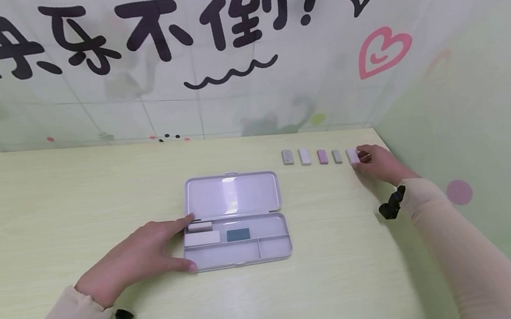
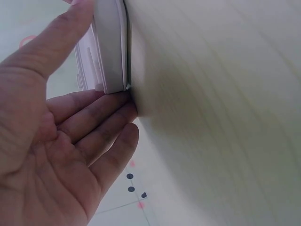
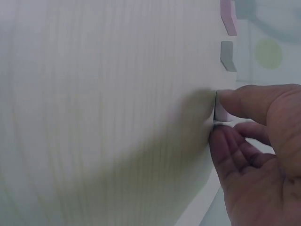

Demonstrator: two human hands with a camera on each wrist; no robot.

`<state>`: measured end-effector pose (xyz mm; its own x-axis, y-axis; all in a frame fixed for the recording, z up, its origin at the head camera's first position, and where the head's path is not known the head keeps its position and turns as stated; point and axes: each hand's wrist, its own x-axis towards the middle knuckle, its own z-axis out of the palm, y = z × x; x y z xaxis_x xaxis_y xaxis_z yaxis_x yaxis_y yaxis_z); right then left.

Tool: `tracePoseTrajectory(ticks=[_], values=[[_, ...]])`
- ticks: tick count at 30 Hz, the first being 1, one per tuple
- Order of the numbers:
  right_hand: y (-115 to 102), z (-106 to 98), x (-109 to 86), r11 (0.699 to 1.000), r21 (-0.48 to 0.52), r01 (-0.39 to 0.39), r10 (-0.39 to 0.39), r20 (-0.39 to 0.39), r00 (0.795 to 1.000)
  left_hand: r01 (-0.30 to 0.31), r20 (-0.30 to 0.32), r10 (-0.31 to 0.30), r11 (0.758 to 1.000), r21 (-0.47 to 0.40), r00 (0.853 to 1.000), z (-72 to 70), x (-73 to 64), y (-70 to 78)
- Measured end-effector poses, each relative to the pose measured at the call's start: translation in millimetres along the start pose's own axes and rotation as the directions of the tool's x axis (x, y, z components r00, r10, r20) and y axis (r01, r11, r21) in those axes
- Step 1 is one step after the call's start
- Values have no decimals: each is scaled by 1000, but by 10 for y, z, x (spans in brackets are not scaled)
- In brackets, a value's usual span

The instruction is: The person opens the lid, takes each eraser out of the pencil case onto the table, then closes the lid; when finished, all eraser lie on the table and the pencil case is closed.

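An open lilac pencil case lies on the table. My left hand holds its left end, thumb at the near corner and forefinger by the hinge; the left wrist view shows the hand against the case's side. Inside the far compartment lie a white eraser, a pale eraser and a teal eraser. At the right end of a row of erasers, my right hand pinches a white eraser between thumb and fingers, also visible in the right wrist view.
Left of the right hand lie a grey eraser, a white block-shaped eraser, a pink eraser and a small grey eraser. A printed wall covering rises behind the table, and a pale green side borders it at right.
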<state>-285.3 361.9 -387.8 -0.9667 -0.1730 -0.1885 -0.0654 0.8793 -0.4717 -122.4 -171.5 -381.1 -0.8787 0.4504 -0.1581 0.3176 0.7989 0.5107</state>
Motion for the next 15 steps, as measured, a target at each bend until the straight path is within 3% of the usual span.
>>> tracePoseTrajectory(ticks=[7, 11, 15], values=[[14, -7, -57, 1000, 5, -15, 15, -22, 1000, -5, 2, 5, 1000, 5, 1000, 0, 4, -3], [-42, 5, -90, 999, 3, 48, -47, -121, 991, -5, 4, 5, 1000, 1, 1000, 1, 6, -2], [-186, 30, -142, 991, -10, 132, -131, -227, 965, -1, 6, 1, 1000, -1, 1000, -2, 9, 7]])
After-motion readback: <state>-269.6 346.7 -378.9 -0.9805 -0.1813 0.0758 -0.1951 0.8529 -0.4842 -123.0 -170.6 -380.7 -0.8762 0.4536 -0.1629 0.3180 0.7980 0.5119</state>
